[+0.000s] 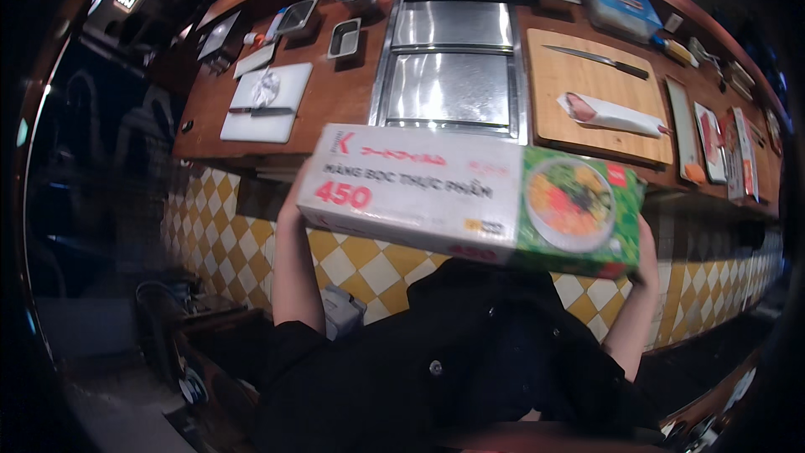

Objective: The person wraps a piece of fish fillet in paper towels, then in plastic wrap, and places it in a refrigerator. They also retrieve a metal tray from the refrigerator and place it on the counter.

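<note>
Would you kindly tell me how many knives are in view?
2: one knife on the white board, a second knife on the wooden board; the box may hide more.

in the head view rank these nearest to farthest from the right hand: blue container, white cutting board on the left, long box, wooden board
1. Long box: its right end is in the right hand.
2. Wooden board: right of the counter's middle.
3. Blue container: behind the wooden board.
4. White cutting board: on the counter's left.
</note>
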Action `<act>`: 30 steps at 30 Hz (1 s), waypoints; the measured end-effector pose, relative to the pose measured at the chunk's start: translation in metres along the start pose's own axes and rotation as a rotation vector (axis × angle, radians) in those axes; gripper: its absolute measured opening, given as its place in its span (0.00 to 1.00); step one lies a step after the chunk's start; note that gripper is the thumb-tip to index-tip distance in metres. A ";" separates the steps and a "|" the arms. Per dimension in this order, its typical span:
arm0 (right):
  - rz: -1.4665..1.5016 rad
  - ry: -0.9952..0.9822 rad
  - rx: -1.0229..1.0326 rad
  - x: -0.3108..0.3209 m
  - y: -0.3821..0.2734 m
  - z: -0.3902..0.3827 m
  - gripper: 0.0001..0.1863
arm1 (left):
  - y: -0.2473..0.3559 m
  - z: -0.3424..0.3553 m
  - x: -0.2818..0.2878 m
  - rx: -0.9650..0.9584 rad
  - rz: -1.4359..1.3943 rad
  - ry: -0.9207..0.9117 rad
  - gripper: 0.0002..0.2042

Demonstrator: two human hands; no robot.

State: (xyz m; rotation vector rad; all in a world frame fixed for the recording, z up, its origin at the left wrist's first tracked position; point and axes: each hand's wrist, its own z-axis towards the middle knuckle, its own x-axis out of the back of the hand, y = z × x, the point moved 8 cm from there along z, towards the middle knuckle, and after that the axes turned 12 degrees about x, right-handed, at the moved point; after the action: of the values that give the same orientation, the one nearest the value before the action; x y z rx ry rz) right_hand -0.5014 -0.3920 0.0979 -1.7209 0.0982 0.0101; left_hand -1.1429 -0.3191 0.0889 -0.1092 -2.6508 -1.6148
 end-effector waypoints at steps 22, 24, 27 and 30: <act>-0.759 -0.259 0.192 -0.264 0.067 0.329 0.44 | -0.049 0.212 0.269 0.053 -0.096 0.157 0.17; -0.800 -0.187 0.176 -0.252 0.072 0.342 0.44 | -0.002 0.240 0.239 0.122 -0.031 0.157 0.18; -0.587 -0.167 0.185 -0.293 0.055 0.349 0.42 | 0.049 0.273 0.260 -0.005 0.183 0.129 0.25; -0.732 -0.178 0.323 -0.301 0.046 0.352 0.39 | 0.111 0.288 0.249 -0.169 0.436 0.121 0.35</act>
State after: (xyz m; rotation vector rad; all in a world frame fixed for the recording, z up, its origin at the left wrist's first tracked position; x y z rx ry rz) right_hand -0.7874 -0.0338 0.0179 -1.3425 -0.6307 -0.3730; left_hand -1.3807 -0.0022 0.0723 -0.5343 -2.1967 -1.6246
